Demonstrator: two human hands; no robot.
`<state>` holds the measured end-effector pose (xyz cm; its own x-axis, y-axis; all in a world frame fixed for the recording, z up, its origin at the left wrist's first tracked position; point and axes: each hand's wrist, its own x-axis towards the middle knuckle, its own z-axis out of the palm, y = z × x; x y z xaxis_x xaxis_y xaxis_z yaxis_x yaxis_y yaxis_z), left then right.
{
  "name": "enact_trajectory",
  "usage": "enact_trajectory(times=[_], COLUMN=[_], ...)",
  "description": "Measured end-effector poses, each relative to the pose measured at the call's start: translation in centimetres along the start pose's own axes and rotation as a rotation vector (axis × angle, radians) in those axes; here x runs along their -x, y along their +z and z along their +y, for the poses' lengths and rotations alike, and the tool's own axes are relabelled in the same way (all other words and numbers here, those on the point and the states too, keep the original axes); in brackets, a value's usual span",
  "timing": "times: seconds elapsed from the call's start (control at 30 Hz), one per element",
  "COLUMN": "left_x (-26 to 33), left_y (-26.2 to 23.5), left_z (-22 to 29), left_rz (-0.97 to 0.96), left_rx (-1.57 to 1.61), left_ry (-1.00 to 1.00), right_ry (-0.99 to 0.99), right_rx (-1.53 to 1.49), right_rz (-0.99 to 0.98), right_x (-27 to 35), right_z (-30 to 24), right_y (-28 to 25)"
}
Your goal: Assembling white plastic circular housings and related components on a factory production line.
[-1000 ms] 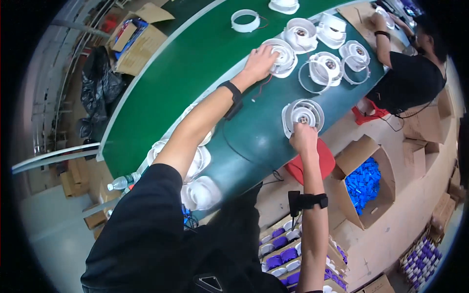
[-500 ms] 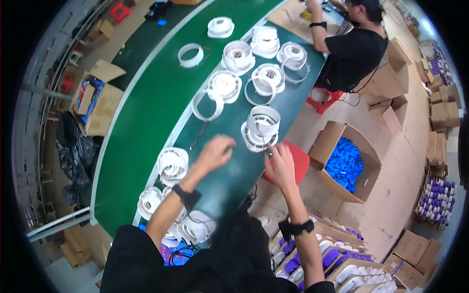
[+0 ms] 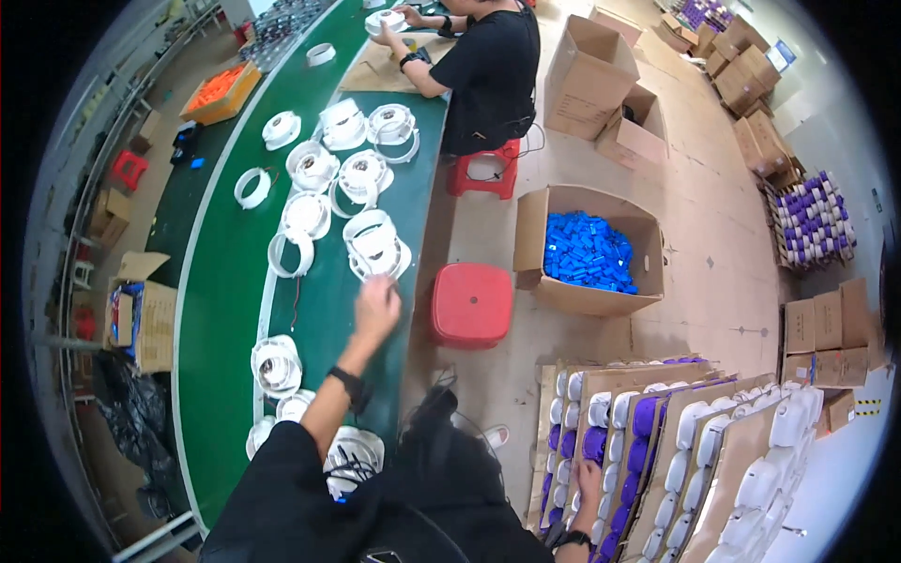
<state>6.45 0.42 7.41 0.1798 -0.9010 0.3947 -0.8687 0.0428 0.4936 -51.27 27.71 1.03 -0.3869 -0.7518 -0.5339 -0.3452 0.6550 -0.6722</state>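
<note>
My left hand (image 3: 377,308) is over the dark green table, by the lower edge of a white round housing (image 3: 380,253) with a ring resting on it. Motion blurs its fingers, so their grip cannot be told. Low on the right, my right hand (image 3: 588,480) reaches to the stacked white and purple rounded parts. Its fingers are against or just beside a purple part (image 3: 594,445); whether they grip it is unclear. Further up the table stand several more white housings (image 3: 307,215), some with loose white rings (image 3: 290,253) leaning on them.
A green conveyor belt (image 3: 221,310) runs along the left. To the right are a red stool (image 3: 472,305) and a carton (image 3: 601,298) of small blue cylinders. Cardboard sheets (image 3: 648,469) separate the stacked parts. A co-worker (image 3: 493,75) in black sits at the far end, holding a white part.
My view has swung to the right. My right hand has left the table edge and gone down right to the stacked parts. My left hand has come closer to the nearest ringed housing.
</note>
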Motion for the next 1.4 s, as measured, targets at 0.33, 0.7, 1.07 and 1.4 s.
enact_trajectory(times=[0.33,0.7,1.07,1.4], left_x=[-9.3,-3.3,-5.6,-3.6], left_y=[0.1,4.9,-17.9,-24.7], left_z=[-3.8,-2.7,-9.8,-29.9], left_rz=[-0.483,-0.486,-0.384,-0.153], left_rx=[-0.308,-0.680,0.912,-0.375], left_ry=[-0.069,0.037,-0.681,-1.011], right_ry=[0.691,0.260,0.131,0.216], right_rx=[-0.278,-0.120,-0.003,0.187], right_rz=[-0.352,-0.349,-0.540,-0.633], right_x=[11.9,1.6,-2.6,-4.5], right_z=[15.2,1.8,-7.3,-11.4], right_y=[2.3,5.1,8.8,9.6])
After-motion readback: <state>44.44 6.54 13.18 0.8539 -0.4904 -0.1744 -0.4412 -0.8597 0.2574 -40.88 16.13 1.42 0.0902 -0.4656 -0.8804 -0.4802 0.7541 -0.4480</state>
